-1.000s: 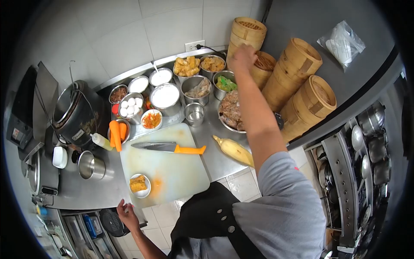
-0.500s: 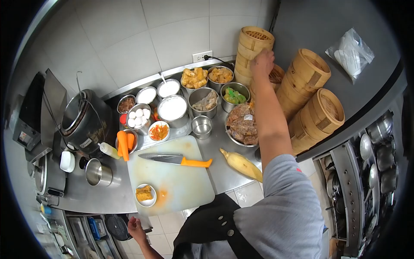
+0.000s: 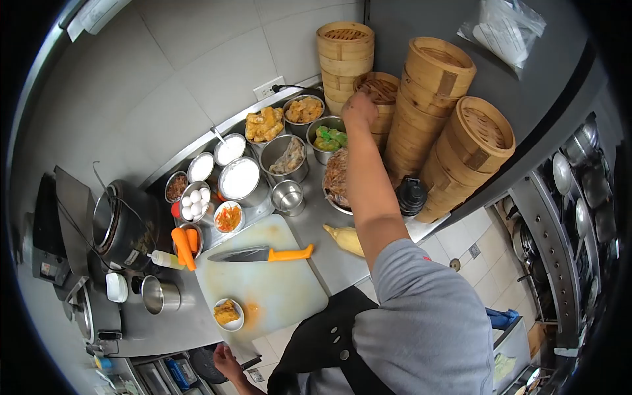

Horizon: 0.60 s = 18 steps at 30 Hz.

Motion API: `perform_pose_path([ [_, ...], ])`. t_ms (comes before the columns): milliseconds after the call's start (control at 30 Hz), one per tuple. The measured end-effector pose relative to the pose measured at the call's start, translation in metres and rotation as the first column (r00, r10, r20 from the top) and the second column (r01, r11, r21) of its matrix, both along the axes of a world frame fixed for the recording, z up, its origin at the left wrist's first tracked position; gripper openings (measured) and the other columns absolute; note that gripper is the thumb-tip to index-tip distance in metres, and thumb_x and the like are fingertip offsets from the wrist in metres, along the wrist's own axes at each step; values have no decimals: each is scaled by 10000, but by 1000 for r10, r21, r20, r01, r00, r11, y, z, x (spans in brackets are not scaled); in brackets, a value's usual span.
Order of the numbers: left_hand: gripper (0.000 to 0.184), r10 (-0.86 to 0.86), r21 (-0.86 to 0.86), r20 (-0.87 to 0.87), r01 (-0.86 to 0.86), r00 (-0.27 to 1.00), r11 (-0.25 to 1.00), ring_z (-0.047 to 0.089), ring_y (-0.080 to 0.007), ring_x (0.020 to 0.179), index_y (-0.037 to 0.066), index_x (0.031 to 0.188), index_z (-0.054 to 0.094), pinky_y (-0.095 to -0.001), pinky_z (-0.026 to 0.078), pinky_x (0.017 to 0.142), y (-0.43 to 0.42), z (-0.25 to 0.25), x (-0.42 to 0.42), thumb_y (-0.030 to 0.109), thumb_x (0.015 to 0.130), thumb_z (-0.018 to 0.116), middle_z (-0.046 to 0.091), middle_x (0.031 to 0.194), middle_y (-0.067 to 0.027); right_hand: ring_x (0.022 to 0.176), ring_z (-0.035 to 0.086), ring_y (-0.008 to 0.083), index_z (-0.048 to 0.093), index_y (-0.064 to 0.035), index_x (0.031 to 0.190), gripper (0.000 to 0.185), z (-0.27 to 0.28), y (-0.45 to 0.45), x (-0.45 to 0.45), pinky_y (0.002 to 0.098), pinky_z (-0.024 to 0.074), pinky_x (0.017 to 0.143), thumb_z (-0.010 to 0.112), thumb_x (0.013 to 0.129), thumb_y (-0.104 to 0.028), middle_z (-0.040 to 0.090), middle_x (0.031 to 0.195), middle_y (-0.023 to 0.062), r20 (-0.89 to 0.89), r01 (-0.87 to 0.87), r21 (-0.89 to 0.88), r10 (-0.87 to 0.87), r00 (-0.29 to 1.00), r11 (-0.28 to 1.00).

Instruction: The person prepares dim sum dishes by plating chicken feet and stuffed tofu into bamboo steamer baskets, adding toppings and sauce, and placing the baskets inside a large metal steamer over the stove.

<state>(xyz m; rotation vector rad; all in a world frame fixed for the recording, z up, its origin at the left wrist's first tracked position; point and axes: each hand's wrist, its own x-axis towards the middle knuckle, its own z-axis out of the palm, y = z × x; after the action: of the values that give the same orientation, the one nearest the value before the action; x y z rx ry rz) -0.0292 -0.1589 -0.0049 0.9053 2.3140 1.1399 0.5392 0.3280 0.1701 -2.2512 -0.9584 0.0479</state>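
My right hand (image 3: 361, 109) reaches across the counter to the short stack of bamboo steamers (image 3: 380, 87). Its fingers are bent over the near left rim of the top steamer, whose slats show beside them; the fingertips are partly hidden. Left of that stack is a taller steamer stack (image 3: 345, 59), and a further tall stack (image 3: 428, 85) rises to its right. Low in front of the counter hangs my left hand (image 3: 227, 361), its fingers loosely curled and apart with nothing seen in them. A dark pan (image 3: 205, 364) with a handle is close behind it.
A knife (image 3: 263, 254) and a small bowl of yellow-brown food (image 3: 227, 316) lie on the cutting board (image 3: 289, 289). Beyond are metal pots of ingredients, carrots (image 3: 184, 245) and eggs (image 3: 195, 204). A black-lidded bottle (image 3: 411, 196) stands beside the steamers.
The view has turned and shifted. My right hand has moved from beside the tall left steamer stack down to the short one. My left hand still hangs low in front of the counter.
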Motion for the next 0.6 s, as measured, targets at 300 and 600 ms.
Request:
perform_pose_path([
  [300,216,28,42,7,-28,1000,999,522,-82,631,-24,1072,612,-227,399,488,-4,12,1,106,900,628,629,875,-32,1053,602,377,589,-85,1198,369,-27,-4,14,419,524,878,610,836,-15,421,1373,168,-60,45,181,-35,998,982],
  [600,252,1,92,7,-2,1000,996,553,-79,663,-25,1045,624,-220,419,522,-26,27,-7,172,892,658,632,828,-24,1077,579,390,591,-74,1189,387,-31,-17,8,436,502,900,619,806,-22,450,1291,179,85,-17,326,-12,996,945],
])
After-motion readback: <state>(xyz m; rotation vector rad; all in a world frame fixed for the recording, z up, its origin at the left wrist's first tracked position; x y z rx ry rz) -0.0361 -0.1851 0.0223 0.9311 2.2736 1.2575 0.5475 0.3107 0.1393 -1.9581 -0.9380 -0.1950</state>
